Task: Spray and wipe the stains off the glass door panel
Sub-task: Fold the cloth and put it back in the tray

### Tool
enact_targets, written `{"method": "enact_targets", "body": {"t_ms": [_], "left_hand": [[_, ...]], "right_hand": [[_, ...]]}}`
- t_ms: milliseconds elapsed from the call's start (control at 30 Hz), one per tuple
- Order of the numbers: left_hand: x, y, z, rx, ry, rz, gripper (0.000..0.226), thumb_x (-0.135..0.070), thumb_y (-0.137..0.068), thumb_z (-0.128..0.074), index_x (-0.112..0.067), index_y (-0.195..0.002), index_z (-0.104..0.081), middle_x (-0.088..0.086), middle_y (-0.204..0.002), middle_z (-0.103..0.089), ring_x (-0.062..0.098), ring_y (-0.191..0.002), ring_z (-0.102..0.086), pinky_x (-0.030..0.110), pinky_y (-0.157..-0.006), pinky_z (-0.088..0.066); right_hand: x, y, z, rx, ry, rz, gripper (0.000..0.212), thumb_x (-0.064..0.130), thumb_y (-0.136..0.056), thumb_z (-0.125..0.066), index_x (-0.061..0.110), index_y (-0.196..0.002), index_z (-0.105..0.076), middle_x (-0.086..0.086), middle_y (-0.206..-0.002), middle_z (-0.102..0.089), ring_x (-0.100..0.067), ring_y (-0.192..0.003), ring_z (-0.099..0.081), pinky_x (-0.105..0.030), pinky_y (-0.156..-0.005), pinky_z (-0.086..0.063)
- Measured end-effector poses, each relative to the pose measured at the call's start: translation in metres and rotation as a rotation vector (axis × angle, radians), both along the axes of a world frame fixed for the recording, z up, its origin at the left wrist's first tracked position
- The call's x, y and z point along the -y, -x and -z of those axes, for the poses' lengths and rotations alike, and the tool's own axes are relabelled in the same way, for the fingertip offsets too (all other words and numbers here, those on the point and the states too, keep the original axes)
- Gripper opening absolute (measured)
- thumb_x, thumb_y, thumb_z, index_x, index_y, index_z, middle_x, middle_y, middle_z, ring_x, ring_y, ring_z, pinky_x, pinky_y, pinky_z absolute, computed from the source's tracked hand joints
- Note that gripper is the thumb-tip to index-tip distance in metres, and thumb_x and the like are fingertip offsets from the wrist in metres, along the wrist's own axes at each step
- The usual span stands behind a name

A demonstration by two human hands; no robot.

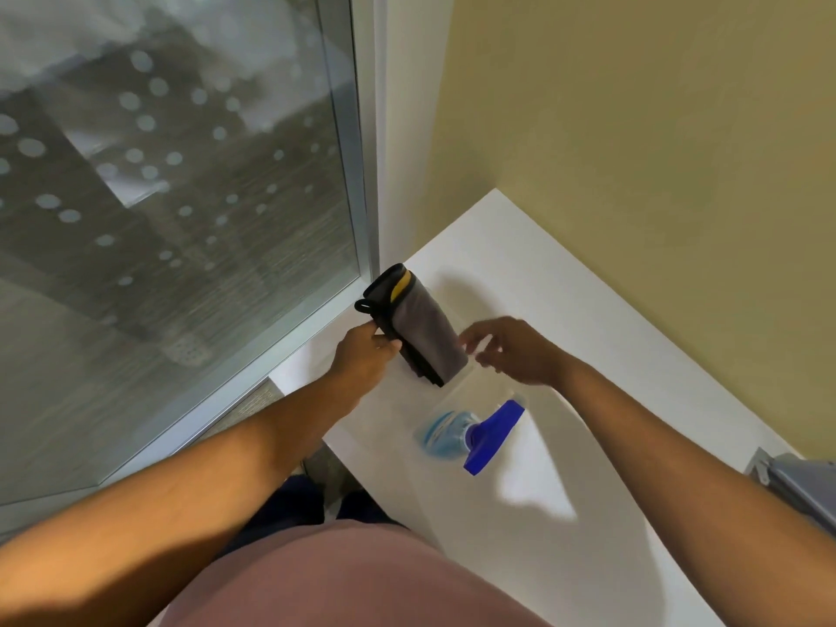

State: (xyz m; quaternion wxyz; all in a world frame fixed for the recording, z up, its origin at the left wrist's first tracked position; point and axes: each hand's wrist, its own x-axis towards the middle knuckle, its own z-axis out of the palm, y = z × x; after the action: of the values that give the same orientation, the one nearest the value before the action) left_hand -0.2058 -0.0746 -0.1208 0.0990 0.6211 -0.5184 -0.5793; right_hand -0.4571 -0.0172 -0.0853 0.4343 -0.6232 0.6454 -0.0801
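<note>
Two hands over the white table (565, 319), both w/ bare forearms. Left hand (362, 355) has its fingers (388, 345) pinched on the near edge of the folded grey cloth (427, 330), black-trimmed w/ a yellow tag; cloth's long axis runs from those fingers up and away toward the door frame, and it looks lifted off the table, tho hard to be sure. Right hand (511, 353) sits just beside the cloth's other long edge, fingers spread and loose, not touching anything as far as can be told. Spray bottle (470, 434), blue liquid w/ blue trigger head, lies on its side on the table just below the right fingers, nearer that hand than the left; its long axis slants, trigger head toward the right wrist, body toward the left arm. Glass door panel (181, 196) w/ frosted dots stands off to the left of the left fingers, close by. Judgement: prep stage, no spraying begun; right hand is prob. best placed to drop onto the bottle's neck while left keeps the cloth.
</note>
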Motion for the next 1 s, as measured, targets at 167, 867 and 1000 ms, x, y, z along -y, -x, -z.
{"method": "enact_targets", "body": {"t_ms": [167, 867, 1000], "left_hand": [[-0.008, -0.03, 0.0, 0.114, 0.216, 0.098, 0.045, -0.023, -0.107, -0.063, -0.013, -0.151, -0.06, 0.014, -0.125, -0.079, 0.028, -0.1, -0.079, 0.045, -0.101, -0.063], [-0.013, -0.1, 0.023, 0.333, 0.462, 0.207, 0.034, -0.024, -0.108, -0.061, -0.01, -0.137, -0.071, 0.015, -0.132, -0.074, 0.03, -0.108, -0.076, 0.041, -0.097, -0.06], [-0.014, -0.102, 0.021, 0.31, 0.445, 0.186, 0.034, -0.024, -0.108, -0.061, -0.009, -0.138, -0.071, 0.015, -0.135, -0.073, 0.032, -0.107, -0.077, 0.045, -0.094, -0.065]], "right_hand": [[-0.074, 0.019, 0.026, 0.16, -0.076, -0.099, 0.054, 0.025, -0.085, -0.085, 0.016, -0.134, -0.062, 0.018, -0.136, -0.065, -0.009, -0.123, -0.065, -0.034, -0.091, -0.062], [-0.148, -0.075, -0.012, 0.071, 0.228, 0.39, 0.058, 0.032, -0.069, -0.097, 0.025, -0.118, -0.068, 0.018, -0.108, -0.069, 0.004, -0.103, -0.065, -0.005, -0.075, -0.051], [-0.14, -0.12, -0.061, 0.094, 0.304, 0.461, 0.049, 0.029, -0.07, -0.096, 0.026, -0.108, -0.065, 0.019, -0.092, -0.066, 0.007, -0.094, -0.061, -0.004, -0.071, -0.047]]}}
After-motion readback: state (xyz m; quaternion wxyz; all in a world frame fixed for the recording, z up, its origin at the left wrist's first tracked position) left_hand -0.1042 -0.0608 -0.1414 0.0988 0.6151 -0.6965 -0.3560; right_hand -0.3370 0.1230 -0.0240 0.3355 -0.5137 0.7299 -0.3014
